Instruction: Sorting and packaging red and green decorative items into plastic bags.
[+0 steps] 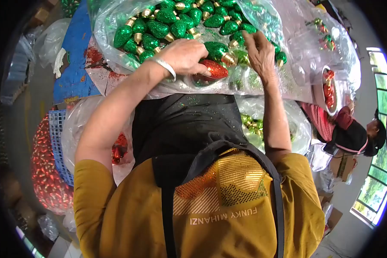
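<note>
While your left hand (184, 55) has its thumb on the red bulb (217, 70) at the near edge of the green bulbs (158, 29), fingers curled, your right hand's (259, 52) fingers bend; pinching: cannot tell. Many green remain loose; finished share unclear.

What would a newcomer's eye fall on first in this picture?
First, the glittery green bulbs heaped at the top centre. Then the red bulb at the left hand, bright against the green. Far left, a bulging mass of shiny red pieces shows beside a blue crate.
</note>
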The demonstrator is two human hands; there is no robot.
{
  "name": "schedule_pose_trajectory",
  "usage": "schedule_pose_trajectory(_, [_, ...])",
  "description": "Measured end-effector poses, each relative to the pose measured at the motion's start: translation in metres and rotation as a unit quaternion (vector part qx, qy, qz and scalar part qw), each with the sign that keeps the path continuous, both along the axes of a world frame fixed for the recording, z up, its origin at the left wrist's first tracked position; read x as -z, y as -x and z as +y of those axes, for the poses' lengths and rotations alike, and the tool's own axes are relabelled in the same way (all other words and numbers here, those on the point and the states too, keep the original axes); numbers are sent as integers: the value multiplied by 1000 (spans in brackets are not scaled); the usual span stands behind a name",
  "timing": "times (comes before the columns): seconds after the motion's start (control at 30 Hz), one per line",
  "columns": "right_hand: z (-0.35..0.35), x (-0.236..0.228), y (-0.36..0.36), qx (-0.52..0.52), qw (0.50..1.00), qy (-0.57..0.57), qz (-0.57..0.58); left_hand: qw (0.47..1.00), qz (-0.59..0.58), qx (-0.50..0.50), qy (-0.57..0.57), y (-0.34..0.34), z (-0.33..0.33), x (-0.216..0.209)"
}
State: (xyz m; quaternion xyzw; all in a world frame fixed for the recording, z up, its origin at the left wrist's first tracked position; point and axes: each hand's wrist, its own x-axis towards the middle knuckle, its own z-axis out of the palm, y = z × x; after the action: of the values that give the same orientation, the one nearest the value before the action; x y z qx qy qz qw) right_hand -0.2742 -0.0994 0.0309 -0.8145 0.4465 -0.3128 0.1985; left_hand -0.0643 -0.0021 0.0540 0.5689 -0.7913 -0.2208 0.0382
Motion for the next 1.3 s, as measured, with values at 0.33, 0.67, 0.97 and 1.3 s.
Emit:
schedule_pose_trajectory(0.33, [24, -17, 8, -132, 940, 146, 278, 991, -4, 98, -91, 6, -31, -3])
schedule_pose_trajectory(0.67, [-33, 81, 103, 160, 968, -41, 189, 994, 89, 58, -18, 0, -22, -4])
schedule_pose_trajectory(0.97, [-1, 14, 56, 84, 995, 53, -13, 960, 214, -60, 167, -13, -21, -10])
schedule_pose_trajectory(1.3, [50, 8, 7, -334, 933, 65, 116, 861, 0, 227, 454, -11, -77, 39])
